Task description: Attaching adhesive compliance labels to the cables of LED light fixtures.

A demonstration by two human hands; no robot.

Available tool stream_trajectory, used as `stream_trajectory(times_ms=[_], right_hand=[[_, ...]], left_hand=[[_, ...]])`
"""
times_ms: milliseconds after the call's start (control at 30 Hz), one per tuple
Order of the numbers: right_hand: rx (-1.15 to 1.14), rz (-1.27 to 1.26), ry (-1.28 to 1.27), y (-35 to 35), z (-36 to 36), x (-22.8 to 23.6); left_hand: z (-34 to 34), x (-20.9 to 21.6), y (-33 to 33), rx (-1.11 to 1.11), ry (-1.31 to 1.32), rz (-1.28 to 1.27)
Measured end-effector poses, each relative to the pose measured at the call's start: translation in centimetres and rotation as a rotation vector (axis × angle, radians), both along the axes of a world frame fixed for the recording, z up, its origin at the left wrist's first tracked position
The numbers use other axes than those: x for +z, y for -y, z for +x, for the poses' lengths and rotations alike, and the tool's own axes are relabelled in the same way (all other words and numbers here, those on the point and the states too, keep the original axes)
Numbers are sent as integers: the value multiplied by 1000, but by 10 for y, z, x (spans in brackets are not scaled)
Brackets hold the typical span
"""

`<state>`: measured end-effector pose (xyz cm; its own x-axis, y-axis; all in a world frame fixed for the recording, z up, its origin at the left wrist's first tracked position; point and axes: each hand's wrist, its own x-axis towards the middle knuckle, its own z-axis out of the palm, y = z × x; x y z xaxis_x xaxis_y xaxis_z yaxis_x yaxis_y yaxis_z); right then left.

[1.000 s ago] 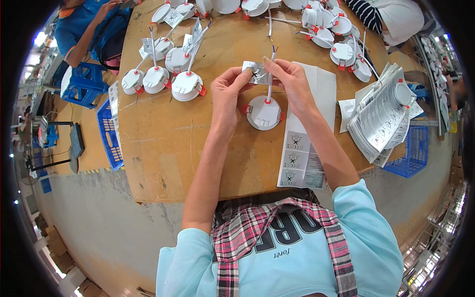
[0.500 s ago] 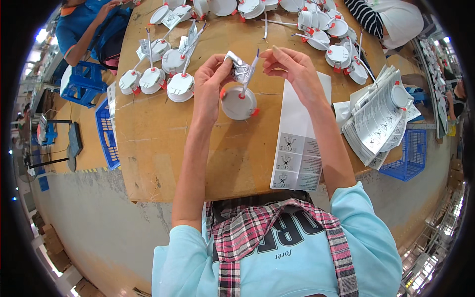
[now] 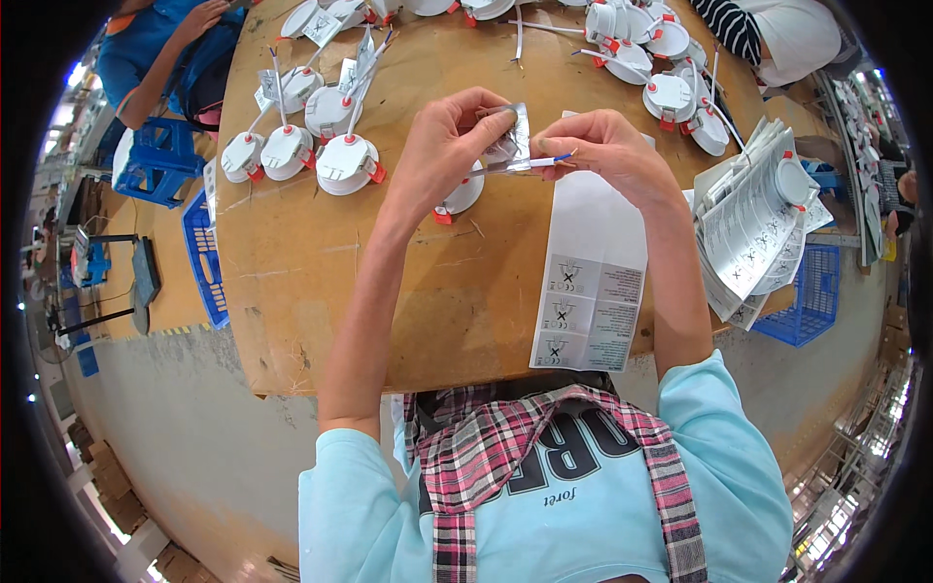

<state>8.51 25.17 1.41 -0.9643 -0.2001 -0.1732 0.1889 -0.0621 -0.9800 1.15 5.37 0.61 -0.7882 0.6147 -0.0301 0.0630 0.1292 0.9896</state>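
My left hand (image 3: 457,146) pinches a small shiny silver packet (image 3: 513,134) between thumb and fingers. Beside it, my right hand (image 3: 614,155) has its fingertips closed on the white cable (image 3: 530,166), near the bare coloured wire ends. That cable leads back to a round white downlight (image 3: 465,198) with red clips, lying on the table and partly hidden by my left hand. Under my right forearm lies a long white printed leaflet (image 3: 586,311).
More downlights (image 3: 346,163) with upright cables stand on the table (image 3: 389,330) at left, others (image 3: 671,97) at back right. A stack of leaflets (image 3: 743,243) carries one round part. Blue baskets (image 3: 202,257) flank the table. Two people sit across, and a blue stool (image 3: 160,165) stands left.
Both hands have moved right, the left one with the packet. The cable, upright before, now lies sideways toward my right hand, whose fingers have closed on it.
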Motion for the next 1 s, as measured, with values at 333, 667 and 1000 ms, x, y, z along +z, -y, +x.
stream_trajectory(times_ms=[333,667,1000], right_hand=[[2,87,48,-3,2,-7],[-35,42,35,1,5,-8],[-16,4,7,25,16,8]], left_hand=[[6,-9,-4,-15,7,38],[15,-6,-11,319,-445,6],[74,37,19,308,-536,-258]])
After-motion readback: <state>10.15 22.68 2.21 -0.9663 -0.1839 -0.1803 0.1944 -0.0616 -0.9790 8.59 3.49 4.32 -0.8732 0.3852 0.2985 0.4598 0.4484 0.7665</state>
